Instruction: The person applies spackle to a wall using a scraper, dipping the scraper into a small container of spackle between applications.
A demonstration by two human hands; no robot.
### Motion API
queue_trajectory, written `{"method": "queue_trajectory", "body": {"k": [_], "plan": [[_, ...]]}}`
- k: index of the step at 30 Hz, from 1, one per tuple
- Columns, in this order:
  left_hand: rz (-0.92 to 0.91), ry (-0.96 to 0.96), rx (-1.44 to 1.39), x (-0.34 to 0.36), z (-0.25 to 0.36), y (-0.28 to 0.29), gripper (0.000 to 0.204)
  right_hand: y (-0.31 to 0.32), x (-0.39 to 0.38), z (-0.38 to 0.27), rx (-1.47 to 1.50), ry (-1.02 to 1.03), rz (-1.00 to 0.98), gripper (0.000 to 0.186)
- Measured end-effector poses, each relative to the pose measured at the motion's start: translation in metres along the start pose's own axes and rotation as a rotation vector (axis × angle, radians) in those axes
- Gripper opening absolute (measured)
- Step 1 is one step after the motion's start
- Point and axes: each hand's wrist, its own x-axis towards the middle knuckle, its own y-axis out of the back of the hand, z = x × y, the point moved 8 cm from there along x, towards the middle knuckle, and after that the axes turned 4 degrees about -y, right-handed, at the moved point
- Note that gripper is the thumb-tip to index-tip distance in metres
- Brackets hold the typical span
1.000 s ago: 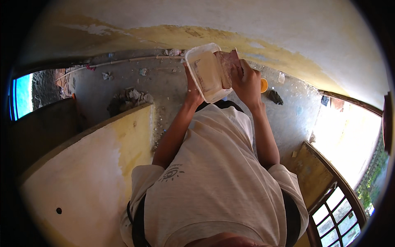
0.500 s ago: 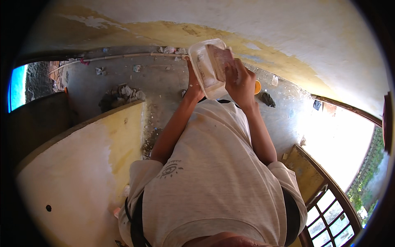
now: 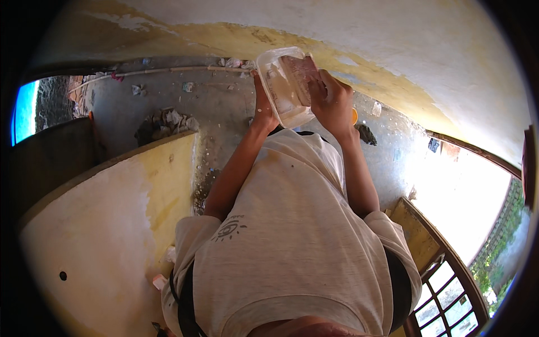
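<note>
In the head view, straight in at the upper middle of the frame, a pale plastic tub was held aslant by the left hand, its open mouth turned toward the right hand, apparently so that the inside could be reached easily. The tub was cupped from the left, the thumb laid along its side; the other fingers were hidden, and whether they were spread or pressed together could not be told. And over on the right, a flat reddish-brown spreader was pinched by the right hand, fingers bent and bunched at its near edge, presumably to leave the blade free within the tub, where a whitish paste was seen. Both were kept in front of the shirt, close below the patchy wall, likely for short reach. Just right of the right hand, a yellow-orange container was glimpsed, partly hidden, with a crumpled black item lying near it.
</note>
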Motion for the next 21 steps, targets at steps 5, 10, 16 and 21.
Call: {"method": "queue_trajectory", "body": {"k": [5, 10, 16, 21], "plan": [[0.057, -0.076, 0.021, 0.003, -0.004, 0.005, 0.089, -0.012, -0.006, 0.004, -0.008, 0.044, 0.036, 0.015], [0.035, -0.094, -0.14, -0.002, -0.002, 0.005, 0.087, -0.003, -0.013, -0.002, 0.003, -0.02, 0.008, 0.013], [-0.005, -0.212, 0.085, -0.007, 0.009, -0.009, 0.096, -0.005, -0.017, 0.006, 0.079, 0.034, 0.101, 0.018], [-0.013, -0.252, -0.016, -0.007, 0.02, -0.011, 0.099, -0.003, -0.015, -0.005, 0.113, 0.028, 0.032, 0.016]]}}
